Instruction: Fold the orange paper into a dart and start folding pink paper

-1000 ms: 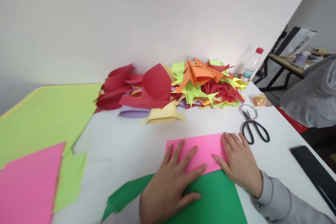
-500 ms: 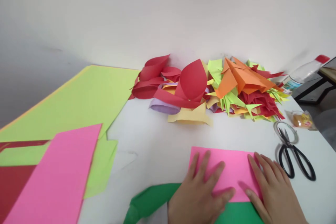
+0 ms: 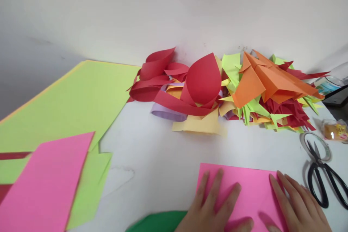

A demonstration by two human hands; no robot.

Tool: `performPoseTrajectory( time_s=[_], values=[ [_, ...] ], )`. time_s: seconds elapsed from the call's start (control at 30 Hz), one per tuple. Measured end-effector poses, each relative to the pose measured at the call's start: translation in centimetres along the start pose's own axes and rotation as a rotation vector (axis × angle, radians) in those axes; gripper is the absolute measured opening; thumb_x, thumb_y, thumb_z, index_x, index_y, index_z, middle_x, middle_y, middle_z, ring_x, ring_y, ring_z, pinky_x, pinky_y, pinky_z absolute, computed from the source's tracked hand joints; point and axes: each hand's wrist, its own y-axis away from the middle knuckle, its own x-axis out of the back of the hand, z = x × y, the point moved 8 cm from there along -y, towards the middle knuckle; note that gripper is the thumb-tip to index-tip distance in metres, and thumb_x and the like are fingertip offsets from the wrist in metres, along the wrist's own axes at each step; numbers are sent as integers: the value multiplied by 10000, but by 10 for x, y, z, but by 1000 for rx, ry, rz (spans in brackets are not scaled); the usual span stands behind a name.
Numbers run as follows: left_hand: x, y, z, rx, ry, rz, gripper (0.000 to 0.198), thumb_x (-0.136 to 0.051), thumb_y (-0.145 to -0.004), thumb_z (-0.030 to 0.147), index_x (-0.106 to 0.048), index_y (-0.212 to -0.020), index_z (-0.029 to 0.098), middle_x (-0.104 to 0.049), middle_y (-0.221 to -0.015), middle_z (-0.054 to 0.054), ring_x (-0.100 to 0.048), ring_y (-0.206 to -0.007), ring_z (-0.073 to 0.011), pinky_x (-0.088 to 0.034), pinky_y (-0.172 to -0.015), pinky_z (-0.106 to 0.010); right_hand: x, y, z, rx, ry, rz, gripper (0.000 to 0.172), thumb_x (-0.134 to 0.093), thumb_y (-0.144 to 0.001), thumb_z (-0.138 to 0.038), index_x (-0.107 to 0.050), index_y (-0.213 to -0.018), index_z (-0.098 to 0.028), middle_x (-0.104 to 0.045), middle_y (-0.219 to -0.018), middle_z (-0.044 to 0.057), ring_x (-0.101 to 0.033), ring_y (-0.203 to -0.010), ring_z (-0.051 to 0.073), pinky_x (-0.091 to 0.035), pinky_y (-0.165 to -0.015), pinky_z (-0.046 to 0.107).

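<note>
A pink sheet of paper (image 3: pixel 252 192) lies flat on the white table at the lower right. My left hand (image 3: pixel 214 206) rests on its left part, fingers spread and palm down. On its right edge lies my right hand (image 3: pixel 296 203), fingers stretched out and fairly close together. Both thumbs point inward over the paper and are partly cut off by the bottom of the picture. A piece of green paper (image 3: pixel 160 221) shows beside my left wrist, mostly out of view.
Scissors with black handles (image 3: pixel 320 166) lie over a tape roll (image 3: pixel 327 148) on the right. Behind are red paper loops (image 3: pixel 203 79) and an orange folded paper (image 3: pixel 269 79) on a pile. Pink card (image 3: pixel 51 181) and lime sheets (image 3: pixel 70 101) lie left. A wrapped snack (image 3: pixel 335 130) sits far right.
The view has tilted and come closer, so the hands and pink paper appear lower. Both hands stay in the same places on the sheet. Less of the green paper shows.
</note>
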Motion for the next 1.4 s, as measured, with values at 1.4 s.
performPoseTrajectory(
  time_s=[1.4],
  values=[
    [3, -9, 7, -142, 262, -297, 644, -430, -808, 711, -329, -1401, 484, -285, -1502, -95, -195, -1320, -515, -184, -937, -801, 17, -26, -14, -425, -221, -239, 863, -337, -867, -699, -389, -1408, -28, -399, -1437, 234, -329, -1326, 395, -264, -1079, 536]
  ],
)
